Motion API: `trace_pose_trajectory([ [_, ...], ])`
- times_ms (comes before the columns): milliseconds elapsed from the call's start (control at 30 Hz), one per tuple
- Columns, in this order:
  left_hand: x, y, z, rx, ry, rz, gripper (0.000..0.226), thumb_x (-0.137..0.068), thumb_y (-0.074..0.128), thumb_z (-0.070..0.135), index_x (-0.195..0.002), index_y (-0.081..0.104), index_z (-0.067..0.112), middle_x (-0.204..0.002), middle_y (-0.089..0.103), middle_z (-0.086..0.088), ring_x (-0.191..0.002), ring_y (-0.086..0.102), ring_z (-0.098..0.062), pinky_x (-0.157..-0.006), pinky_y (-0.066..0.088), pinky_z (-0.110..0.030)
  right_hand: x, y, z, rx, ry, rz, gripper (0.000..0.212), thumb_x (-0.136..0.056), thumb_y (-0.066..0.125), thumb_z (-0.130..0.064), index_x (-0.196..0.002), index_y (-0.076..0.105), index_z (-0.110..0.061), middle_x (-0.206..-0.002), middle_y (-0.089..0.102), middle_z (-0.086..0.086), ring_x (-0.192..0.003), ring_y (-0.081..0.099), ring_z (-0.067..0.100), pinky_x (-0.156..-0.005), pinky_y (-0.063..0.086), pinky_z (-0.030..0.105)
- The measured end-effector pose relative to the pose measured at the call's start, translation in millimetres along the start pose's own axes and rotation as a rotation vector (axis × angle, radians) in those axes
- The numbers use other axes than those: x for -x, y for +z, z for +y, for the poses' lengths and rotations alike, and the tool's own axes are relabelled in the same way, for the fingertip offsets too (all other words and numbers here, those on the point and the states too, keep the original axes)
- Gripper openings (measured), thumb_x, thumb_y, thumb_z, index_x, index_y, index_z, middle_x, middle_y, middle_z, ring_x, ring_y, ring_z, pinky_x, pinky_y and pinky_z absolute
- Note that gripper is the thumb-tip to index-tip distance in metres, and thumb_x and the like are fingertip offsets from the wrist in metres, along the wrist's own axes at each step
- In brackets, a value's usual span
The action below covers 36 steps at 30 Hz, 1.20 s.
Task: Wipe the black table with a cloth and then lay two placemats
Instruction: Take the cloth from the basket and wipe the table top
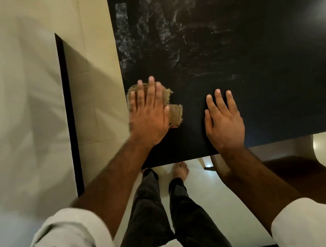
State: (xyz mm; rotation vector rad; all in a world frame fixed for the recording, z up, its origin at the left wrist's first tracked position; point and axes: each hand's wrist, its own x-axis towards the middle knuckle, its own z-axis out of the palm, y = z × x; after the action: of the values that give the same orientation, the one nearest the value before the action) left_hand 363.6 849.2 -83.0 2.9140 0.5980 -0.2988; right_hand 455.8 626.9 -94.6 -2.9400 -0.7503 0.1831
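The frayed tan woven cloth (174,113) sits at the near left corner of the glossy black table (261,52), pinned flat under the left hand (149,114)'s straight, spread fingers. The right hand (224,123) rests flat and empty nearby, bracing. I'd say keep the palm pressure even and overlap strokes toward those whitish smears (158,33) further out.

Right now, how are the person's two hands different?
The left hand presses a tan cloth; the right hand lies on the bare black table with nothing under it. The left hand sits by the table's side edge; the right hand sits further in, near the front edge. Both are flat, fingers straight.
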Motion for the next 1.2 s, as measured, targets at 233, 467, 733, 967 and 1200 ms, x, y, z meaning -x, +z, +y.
trace_pose_trajectory([
  [233, -83.7, -22.0, -28.1, 0.012, -0.154, 0.055, 0.077, -0.113, 0.017, 0.051, -0.177, 0.004, 0.011, -0.186, -0.002, -0.014, -0.172, -0.003, -0.036, -0.138, 0.008, -0.061, -5.0, -1.6, 3.8, 0.001, -0.007, -0.043, 0.053, -0.118, 0.041, -0.041, -0.167, 0.047, -0.023, -0.177, 0.038, 0.006, -0.169, 0.022, 0.034, -0.123, 0.043, 0.055],
  [467, -86.4, -17.1, 36.1, -0.044, 0.09, 0.019, 0.079, -0.113, 0.018, 0.053, -0.177, 0.002, 0.011, -0.186, -0.005, -0.014, -0.173, -0.001, -0.034, -0.138, 0.01, -0.059, -1.5, -1.3, 3.6, -0.017, -0.004, -0.046, 0.053, -0.117, 0.04, -0.042, -0.167, 0.047, -0.025, -0.178, 0.036, 0.004, -0.169, 0.02, 0.031, -0.123, 0.045, 0.054],
  [733, -24.7, -14.6, -31.8, -0.019, 0.021, -0.056, 0.079, -0.111, 0.013, 0.055, -0.178, -0.006, 0.016, -0.186, -0.013, -0.007, -0.171, -0.012, -0.037, -0.138, 0.004, -0.062, -3.7, -3.2, 4.2, -0.02, 0.005, -0.072, 0.054, -0.117, 0.039, -0.044, -0.168, 0.044, -0.026, -0.179, 0.034, 0.003, -0.17, 0.018, 0.031, -0.123, 0.043, 0.054],
  [967, -132.0, -32.6, -14.1, 0.007, -0.157, 0.054, 0.078, -0.113, 0.018, 0.054, -0.177, 0.006, 0.012, -0.186, 0.002, -0.013, -0.172, 0.003, -0.038, -0.138, 0.011, -0.062, -2.1, -2.5, 5.4, -0.019, -0.008, -0.081, 0.054, -0.118, 0.038, -0.045, -0.168, 0.043, -0.028, -0.179, 0.034, 0.002, -0.17, 0.017, 0.031, -0.126, 0.043, 0.056],
  [1200, -63.5, -11.5, 72.8, 0.053, 0.153, 0.001, 0.078, -0.113, 0.022, 0.052, -0.178, 0.005, 0.012, -0.186, -0.002, -0.012, -0.173, 0.001, -0.033, -0.139, 0.009, -0.058, -4.9, -11.5, 2.5, -0.076, 0.004, -0.064, 0.051, -0.116, 0.042, -0.041, -0.163, 0.054, -0.024, -0.175, 0.043, 0.004, -0.167, 0.028, 0.031, -0.122, 0.048, 0.052],
])
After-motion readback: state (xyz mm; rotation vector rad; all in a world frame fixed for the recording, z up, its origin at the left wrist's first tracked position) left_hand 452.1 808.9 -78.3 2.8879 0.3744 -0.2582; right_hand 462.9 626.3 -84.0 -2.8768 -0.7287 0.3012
